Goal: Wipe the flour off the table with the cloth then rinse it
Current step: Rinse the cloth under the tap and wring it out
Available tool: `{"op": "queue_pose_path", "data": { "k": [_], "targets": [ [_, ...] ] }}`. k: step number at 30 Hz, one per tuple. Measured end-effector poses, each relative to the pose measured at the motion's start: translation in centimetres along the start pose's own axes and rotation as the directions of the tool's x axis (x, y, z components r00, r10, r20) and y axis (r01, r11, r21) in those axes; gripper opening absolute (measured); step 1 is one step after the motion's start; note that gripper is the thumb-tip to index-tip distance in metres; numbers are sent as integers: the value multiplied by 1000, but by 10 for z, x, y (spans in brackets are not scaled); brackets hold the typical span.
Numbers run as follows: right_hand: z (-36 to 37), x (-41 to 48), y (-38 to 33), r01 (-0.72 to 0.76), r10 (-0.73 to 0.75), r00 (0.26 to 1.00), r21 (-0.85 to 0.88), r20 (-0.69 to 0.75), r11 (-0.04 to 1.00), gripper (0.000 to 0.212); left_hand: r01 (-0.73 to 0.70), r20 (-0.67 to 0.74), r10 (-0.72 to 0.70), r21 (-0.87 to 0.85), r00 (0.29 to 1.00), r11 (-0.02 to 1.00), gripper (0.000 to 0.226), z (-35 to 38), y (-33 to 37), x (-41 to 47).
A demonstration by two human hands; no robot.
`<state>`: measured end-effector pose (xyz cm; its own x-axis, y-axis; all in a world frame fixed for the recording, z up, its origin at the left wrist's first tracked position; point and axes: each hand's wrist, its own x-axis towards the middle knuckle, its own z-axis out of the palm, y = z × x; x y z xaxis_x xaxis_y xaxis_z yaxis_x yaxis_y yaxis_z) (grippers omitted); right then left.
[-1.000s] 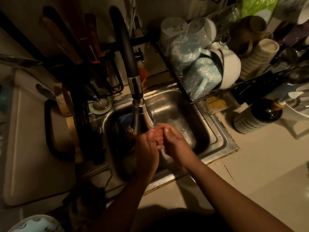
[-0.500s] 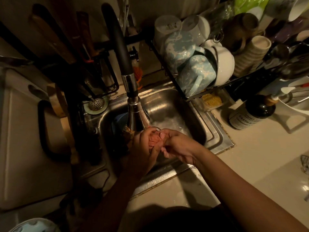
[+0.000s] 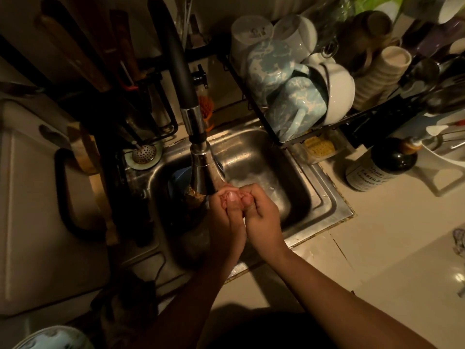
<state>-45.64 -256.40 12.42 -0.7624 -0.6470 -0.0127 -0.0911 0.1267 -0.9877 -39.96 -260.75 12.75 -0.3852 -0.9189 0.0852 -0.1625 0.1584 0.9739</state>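
Over the steel sink [image 3: 254, 149], my left hand [image 3: 226, 224] and my right hand [image 3: 264, 219] are pressed together just below the faucet's spray head [image 3: 201, 170]. Between their curled fingers a small pinkish, wrinkled wad shows, which looks like the cloth [image 3: 222, 197]. Both hands grip it, and most of it is hidden inside them. The dim light hides any water stream.
A black dish rack [image 3: 270, 129] with blue and white mugs overhangs the sink's right side. A dark bottle [image 3: 382, 167] stands on the pale counter [image 3: 390, 235] to the right. A strainer plug [image 3: 144, 153] and a white board [image 3: 32, 197] lie to the left.
Both hands have stayed under the spray head, working against each other. My left thumb now lies on top of the wad. The view has shifted slightly.
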Motion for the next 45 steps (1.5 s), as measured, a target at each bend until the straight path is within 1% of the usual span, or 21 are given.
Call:
{"op": "queue_pose_path", "data": {
  "k": [4,8,12,15,18,20,22,23,24,25,26,27,29,31,32,33,35,38,40,42,45],
  "targets": [
    [1,0,5,73,-74,993,-17,-96,997,21,74,-27,-75,-36,997,997,16,9,4,-3],
    [-1,1,13,96,-98,988,-18,-122,995,21,141,14,-141,-64,990,988,11,13,1,1],
    [-3,7,21,59,-59,993,-4,-106,998,18,219,43,-217,-53,975,974,28,18,-9,10],
    [-8,15,23,66,-67,994,-10,-85,998,17,236,66,-234,-27,970,971,23,24,-18,17],
    [-14,20,26,106,-109,993,-65,-35,992,19,262,100,-254,-76,962,962,25,27,-15,21],
    [-19,24,31,99,-97,995,-121,17,988,18,297,142,-281,-115,949,948,21,26,-10,22],
    [-25,30,30,40,-30,997,-130,77,991,19,263,179,-246,-78,953,962,19,22,-11,24],
    [-28,34,26,-25,35,992,-84,121,996,19,223,202,-220,7,954,975,26,18,-15,25],
    [-30,37,21,-125,120,976,16,182,992,18,160,232,-190,143,954,977,36,12,-17,25],
    [-32,38,14,-244,203,943,134,264,960,18,75,273,-155,283,949,956,48,7,-19,24],
    [-34,39,9,-351,265,900,216,345,911,20,-26,316,-99,368,944,929,60,1,-21,22],
    [-36,40,5,-423,301,860,244,413,873,21,-100,364,-53,389,930,916,65,-3,-22,20],
    [-38,41,3,-518,353,791,239,500,821,25,-165,429,16,313,903,935,57,-10,-22,18],
    [-39,41,3,-564,370,747,233,552,792,25,-191,411,82,233,908,954,47,-13,-30,16],
    [-38,40,2,-562,366,746,231,556,794,19,-187,372,97,214,923,959,46,-13,-34,15],
    [-35,38,2,-554,364,753,229,548,800,12,-171,327,100,199,940,965,46,-13,-38,14],
    [-26,33,4,-529,374,788,226,490,818,9,-136,239,95,162,966,977,45,-10,-40,13],
    [-16,27,12,-440,325,861,253,391,861,5,-82,149,63,123,987,989,39,-1,-40,13],
    [-14,24,14,-351,269,913,253,308,902,9,-52,112,40,115,993,992,36,6,-38,15],
    [-13,21,16,-233,193,959,185,209,955,14,-41,94,30,118,995,992,37,12,-33,16],
    [-7,16,20,-136,133,990,109,37,985,24,-10,119,-2,96,993,995,40,19,-26,17]
  ]
}}
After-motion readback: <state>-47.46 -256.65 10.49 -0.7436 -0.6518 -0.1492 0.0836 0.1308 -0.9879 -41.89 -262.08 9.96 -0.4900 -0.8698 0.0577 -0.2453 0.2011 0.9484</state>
